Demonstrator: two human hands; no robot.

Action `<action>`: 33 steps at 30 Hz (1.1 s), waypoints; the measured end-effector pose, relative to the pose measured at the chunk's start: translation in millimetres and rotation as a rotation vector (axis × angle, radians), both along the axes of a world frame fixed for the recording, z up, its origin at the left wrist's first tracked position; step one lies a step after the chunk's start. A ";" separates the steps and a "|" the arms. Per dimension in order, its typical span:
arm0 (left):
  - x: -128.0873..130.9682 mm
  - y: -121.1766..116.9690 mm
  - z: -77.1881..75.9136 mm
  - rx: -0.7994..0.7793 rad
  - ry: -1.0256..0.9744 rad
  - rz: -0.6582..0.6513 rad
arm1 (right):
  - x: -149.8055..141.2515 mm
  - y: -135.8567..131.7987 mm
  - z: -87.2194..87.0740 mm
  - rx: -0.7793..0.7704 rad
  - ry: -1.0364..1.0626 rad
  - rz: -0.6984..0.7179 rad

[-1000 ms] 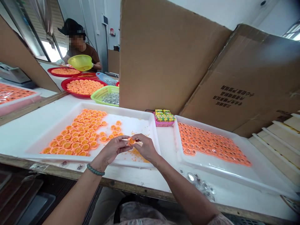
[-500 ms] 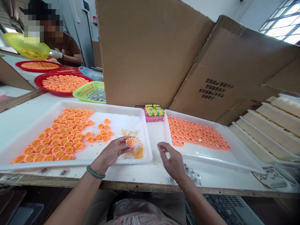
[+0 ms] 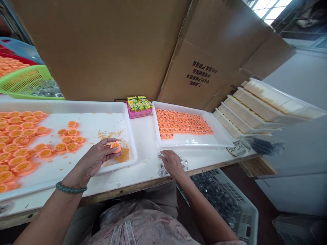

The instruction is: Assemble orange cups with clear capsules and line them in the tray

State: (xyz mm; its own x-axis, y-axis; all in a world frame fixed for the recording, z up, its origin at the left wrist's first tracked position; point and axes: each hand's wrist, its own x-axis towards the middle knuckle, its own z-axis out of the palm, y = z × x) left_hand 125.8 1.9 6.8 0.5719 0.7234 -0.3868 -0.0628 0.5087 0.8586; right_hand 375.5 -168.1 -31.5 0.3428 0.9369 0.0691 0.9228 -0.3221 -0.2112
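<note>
My left hand (image 3: 98,157) pinches a small orange plastic cup (image 3: 116,147) between thumb and fingers, over the right end of the large white tray (image 3: 131,136). Many like orange cups (image 3: 21,139) with yellow-orange bits inside stand in that tray, most on its left side. My right hand (image 3: 171,163) is down on the white table, fingers bent together at a small clear plastic cap (image 3: 159,155). Other clear caps (image 3: 161,172) lie beside and behind that hand. A second white tray (image 3: 189,143) holds rows of orange cups (image 3: 181,123) with shiny clear tops.
Loose orange bits (image 3: 124,154) are scattered in the large tray. A pink basket (image 3: 140,113) of small yellow-green packets stands between the trays. Cardboard (image 3: 114,51) walls off the back. Stacked white trays (image 3: 245,115) rise at right; a crate (image 3: 245,211) of clear pieces sits below the table.
My right hand has moved down from beside the second tray to the clear caps on the table. My left hand still holds the orange cup. The view has turned right and downward.
</note>
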 end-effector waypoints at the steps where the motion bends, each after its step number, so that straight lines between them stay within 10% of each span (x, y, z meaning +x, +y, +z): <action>1: 0.5 -0.5 -0.4 -0.001 0.008 0.005 | 0.7 1.4 -1.1 -0.022 -0.036 0.047; 13: -3.0 -4.4 4.6 -0.055 -0.114 0.177 | -8.4 3.5 -3.3 -0.005 -0.123 0.133; 24: -3.7 -6.1 -1.0 -0.011 -0.151 0.199 | -77.9 78.7 52.1 0.385 1.075 0.186; 33: -7.6 -8.2 0.3 0.005 -0.229 0.214 | -116.4 107.3 49.1 0.418 1.417 0.208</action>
State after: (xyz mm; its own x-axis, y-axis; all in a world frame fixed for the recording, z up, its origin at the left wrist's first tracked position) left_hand 118.3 -6.2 7.2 0.4784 0.8384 -0.2612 -0.3601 0.4586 0.8124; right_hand 259.1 -60.8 17.6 0.2193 0.9731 0.0706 -0.1023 0.0949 -0.9902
